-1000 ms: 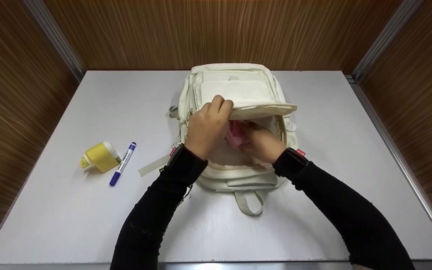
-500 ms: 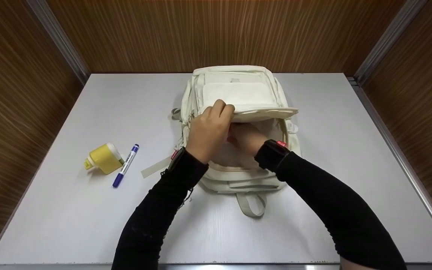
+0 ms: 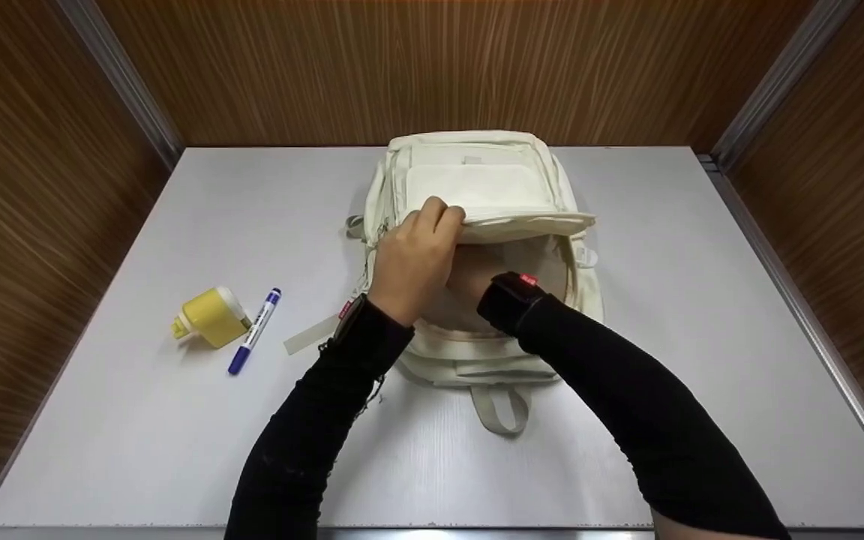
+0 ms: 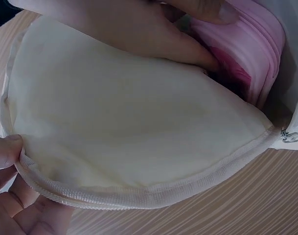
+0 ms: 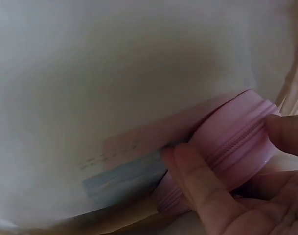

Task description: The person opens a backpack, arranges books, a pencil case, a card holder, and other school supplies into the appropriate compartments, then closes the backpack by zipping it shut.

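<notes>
Right wrist view shows the nearer right hand (image 5: pixel 261 215) clamped on a rounded pink zippered pouch (image 5: pixel 224 125), thumb and fingers to either side, its zip (image 5: pixel 239 142) slanting between them, inside an open cream fabric backpack (image 3: pixel 469 349). Apart from the pouch, the left hand (image 3: pixel 413 259) pinches the cream fabric flap (image 4: pixel 129 122).

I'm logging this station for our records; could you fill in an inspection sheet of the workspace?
Surface: flat white tabletop.
Job's things: cream fabric backpack, open; pink zippered pouch inside.
Clutter: yellow bottle with white base, lying on its side; slim white marker with blue ends beside it.
Grips: left grip pinches the backpack's cream fabric flap; right grip, inside the backpack, holds the pouch.
Cables: nothing seen.
Surroundings: brown wood-grain panels, grey metal corner rails.
</notes>
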Tool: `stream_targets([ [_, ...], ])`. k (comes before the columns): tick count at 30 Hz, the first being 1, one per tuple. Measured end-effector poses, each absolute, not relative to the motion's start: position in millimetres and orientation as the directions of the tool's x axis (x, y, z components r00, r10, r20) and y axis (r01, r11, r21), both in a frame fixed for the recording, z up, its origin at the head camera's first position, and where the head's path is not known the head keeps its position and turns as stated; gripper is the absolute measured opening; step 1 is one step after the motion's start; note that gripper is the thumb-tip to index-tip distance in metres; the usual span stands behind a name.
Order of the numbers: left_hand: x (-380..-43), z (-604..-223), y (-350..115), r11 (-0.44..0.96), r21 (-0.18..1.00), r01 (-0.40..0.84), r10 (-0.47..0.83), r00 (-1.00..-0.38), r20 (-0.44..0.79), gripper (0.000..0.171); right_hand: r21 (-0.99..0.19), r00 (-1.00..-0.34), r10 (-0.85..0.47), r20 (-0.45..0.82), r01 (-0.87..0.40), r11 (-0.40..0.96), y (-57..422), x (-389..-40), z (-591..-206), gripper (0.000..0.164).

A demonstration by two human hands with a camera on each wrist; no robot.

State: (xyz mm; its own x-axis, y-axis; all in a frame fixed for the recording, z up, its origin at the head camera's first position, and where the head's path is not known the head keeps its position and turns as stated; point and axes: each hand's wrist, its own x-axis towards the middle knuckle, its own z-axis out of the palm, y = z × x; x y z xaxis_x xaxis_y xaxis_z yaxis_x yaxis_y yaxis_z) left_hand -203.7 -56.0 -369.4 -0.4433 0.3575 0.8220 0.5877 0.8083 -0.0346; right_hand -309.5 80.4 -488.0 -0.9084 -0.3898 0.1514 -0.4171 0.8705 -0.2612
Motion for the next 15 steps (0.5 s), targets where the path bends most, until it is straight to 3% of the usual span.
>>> stream_targets([
  [7, -204.0, -370.4, -56.9, 0.801, -0.019, 0.599, 0.363, -0.46, 0.81, 0.016, -0.349, -0.948, -0.298, 0.112, -0.318, 0.881, 80.8, -329.2, -506.4, 0.042],
  [11, -207.3, -371.2, -56.5, 0.806, -0.028, 0.591, 0.357, -0.448, 0.819, 0.012, -0.378, -0.943, -0.32, 0.09, -0.33, 0.865, 83.1, -317.9, -492.7, 0.045],
  [15, -210.5, -371.7, -55.9, 0.815, -0.035, 0.579, 0.346, -0.436, 0.831, 0.013, -0.322, -0.928, -0.356, 0.105, -0.371, 0.871, 85.5, -297.5, -471.0, 0.041],
])
